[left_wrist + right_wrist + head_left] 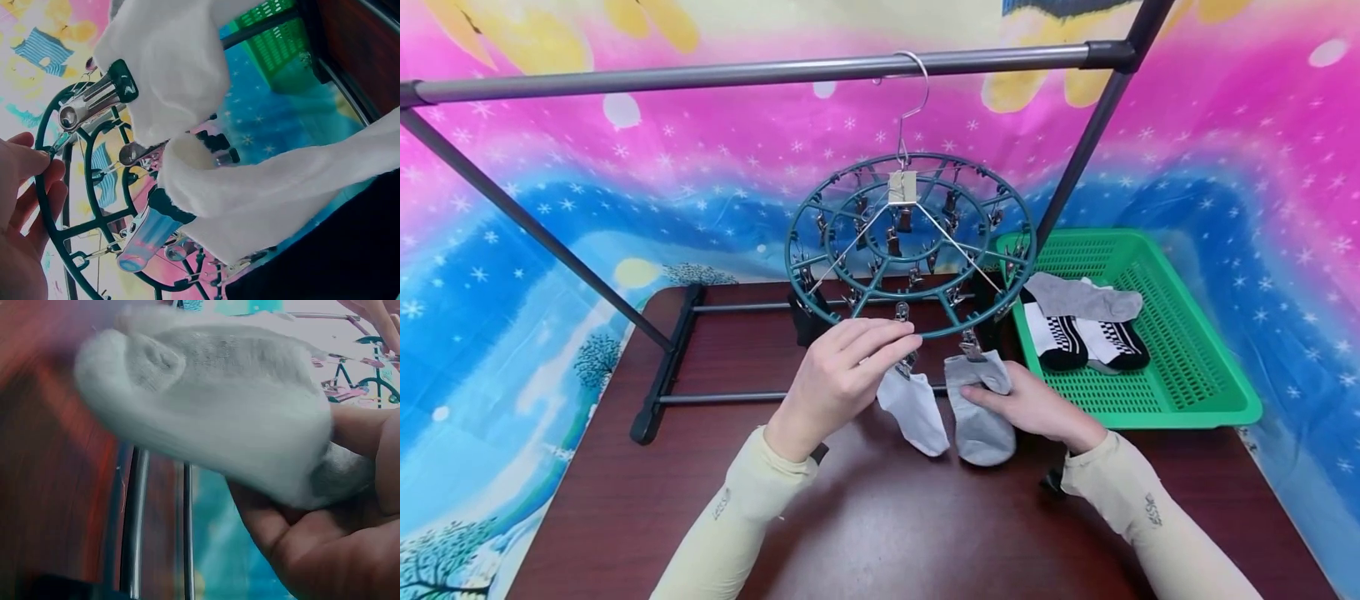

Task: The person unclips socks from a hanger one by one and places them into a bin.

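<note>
A round green clip hanger [902,188] hangs by its metal hook. My left hand [842,379] pinches its rim beside a clip, thumb and fingers meeting there in the left wrist view. Below that hand a white sock [917,417] hangs from a clip. To its right, a grey sock [987,437] hangs under another metal clip [972,345]. My right hand [1045,404] grips this grey sock near its upper part, thumb in front and fingers behind. In the left wrist view, white fabric [169,56] is caught in a clip.
A dark metal rack bar [700,79] carries the hanger above a brown table [880,533]. On the right stands a green basket [1195,358] with a grey sock [1082,297] and black-and-white socks [1056,337] inside. Black fabric [807,323] hangs at the hanger's left.
</note>
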Demonstrator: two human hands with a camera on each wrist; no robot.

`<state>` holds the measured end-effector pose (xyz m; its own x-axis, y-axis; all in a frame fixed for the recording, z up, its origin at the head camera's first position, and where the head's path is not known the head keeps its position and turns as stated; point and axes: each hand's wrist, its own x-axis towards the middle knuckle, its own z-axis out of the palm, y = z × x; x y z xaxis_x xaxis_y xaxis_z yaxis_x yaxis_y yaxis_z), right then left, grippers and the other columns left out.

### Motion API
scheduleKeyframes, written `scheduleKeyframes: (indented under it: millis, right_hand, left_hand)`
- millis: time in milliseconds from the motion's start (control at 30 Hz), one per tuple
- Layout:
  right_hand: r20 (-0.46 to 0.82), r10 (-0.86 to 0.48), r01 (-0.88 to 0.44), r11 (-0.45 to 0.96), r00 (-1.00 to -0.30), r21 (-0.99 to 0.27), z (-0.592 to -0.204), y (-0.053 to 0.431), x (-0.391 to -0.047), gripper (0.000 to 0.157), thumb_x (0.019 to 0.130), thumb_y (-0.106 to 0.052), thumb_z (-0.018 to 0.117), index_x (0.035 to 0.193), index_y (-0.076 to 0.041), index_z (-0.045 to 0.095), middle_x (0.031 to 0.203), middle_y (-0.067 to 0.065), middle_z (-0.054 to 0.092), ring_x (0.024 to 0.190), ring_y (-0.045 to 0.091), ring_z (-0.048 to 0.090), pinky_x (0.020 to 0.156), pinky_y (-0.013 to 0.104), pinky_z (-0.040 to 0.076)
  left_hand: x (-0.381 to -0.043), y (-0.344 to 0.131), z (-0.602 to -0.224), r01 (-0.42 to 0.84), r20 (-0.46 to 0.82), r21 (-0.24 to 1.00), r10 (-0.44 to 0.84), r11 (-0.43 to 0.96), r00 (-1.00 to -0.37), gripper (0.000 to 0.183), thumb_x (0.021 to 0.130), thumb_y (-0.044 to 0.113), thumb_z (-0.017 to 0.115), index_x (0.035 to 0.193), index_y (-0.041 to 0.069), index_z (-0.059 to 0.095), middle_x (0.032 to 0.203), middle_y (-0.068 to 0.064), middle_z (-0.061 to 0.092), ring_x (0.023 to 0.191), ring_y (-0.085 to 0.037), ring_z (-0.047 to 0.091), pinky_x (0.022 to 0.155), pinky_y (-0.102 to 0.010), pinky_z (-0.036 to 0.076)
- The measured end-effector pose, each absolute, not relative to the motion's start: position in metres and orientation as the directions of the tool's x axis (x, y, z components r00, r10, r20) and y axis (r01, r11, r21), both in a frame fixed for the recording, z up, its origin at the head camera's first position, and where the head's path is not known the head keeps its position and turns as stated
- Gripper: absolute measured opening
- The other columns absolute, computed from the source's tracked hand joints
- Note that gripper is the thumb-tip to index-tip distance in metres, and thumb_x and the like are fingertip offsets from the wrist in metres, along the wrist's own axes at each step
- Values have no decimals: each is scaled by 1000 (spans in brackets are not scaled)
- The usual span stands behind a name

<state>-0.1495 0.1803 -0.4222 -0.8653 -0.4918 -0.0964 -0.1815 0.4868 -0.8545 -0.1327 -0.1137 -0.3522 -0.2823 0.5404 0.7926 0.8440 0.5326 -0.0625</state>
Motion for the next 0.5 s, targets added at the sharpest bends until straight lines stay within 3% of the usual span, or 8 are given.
scheduleKeyframes:
  millis: [167, 267, 367, 433, 500]
  right_hand:
    - [-56, -485, -219, 490, -873, -844, -417, 191, -145, 39, 105, -25, 63, 140, -9, 63, 132, 8, 70, 115, 19, 64, 95, 27, 53]
    - [-31, -475, -257, 528, -879, -809, -410, 197, -143, 32, 104, -27, 65, 134, -15, 68, 120, 3, 73, 103, 15, 64, 86, 26, 52]
    - [-20, -485, -294, 561, -874, -774, -402, 207, -142, 16, 101, -27, 69, 115, -21, 73, 94, -4, 70, 81, 11, 58, 71, 26, 48]
    - [-11, -502, -321, 568, -865, -758, -398, 214, -141, 4, 98, -26, 73, 98, -23, 71, 77, -10, 57, 70, 8, 49, 64, 25, 43]
    - [18, -519, -360, 567, -854, -741, -395, 222, -141, 20, 96, -24, 76, 81, -22, 62, 71, -14, 44, 66, 4, 41, 61, 24, 40]
  left_hand:
    - [-135, -116, -356, 839, 823, -47, 496, 543, -275, 32, 90, 2, 73, 121, 9, 76, 119, -7, 76, 105, -22, 70, 94, -35, 58]
    - [-137, -116, -357, 837, 844, -34, 464, 546, -269, 30, 91, 3, 69, 119, 9, 77, 118, -7, 77, 104, -23, 70, 92, -37, 58]
    - [-138, -116, -359, 833, 857, -23, 440, 553, -268, 30, 92, 3, 65, 118, 10, 78, 116, -7, 77, 102, -23, 70, 90, -38, 57]
    - [-138, -116, -360, 831, 860, -15, 431, 557, -273, 29, 93, 4, 64, 118, 10, 78, 116, -7, 77, 100, -23, 70, 88, -38, 57]
    - [-139, -117, -361, 828, 860, -2, 424, 561, -285, 29, 94, 5, 64, 118, 11, 78, 115, -6, 77, 99, -23, 70, 87, -38, 57]
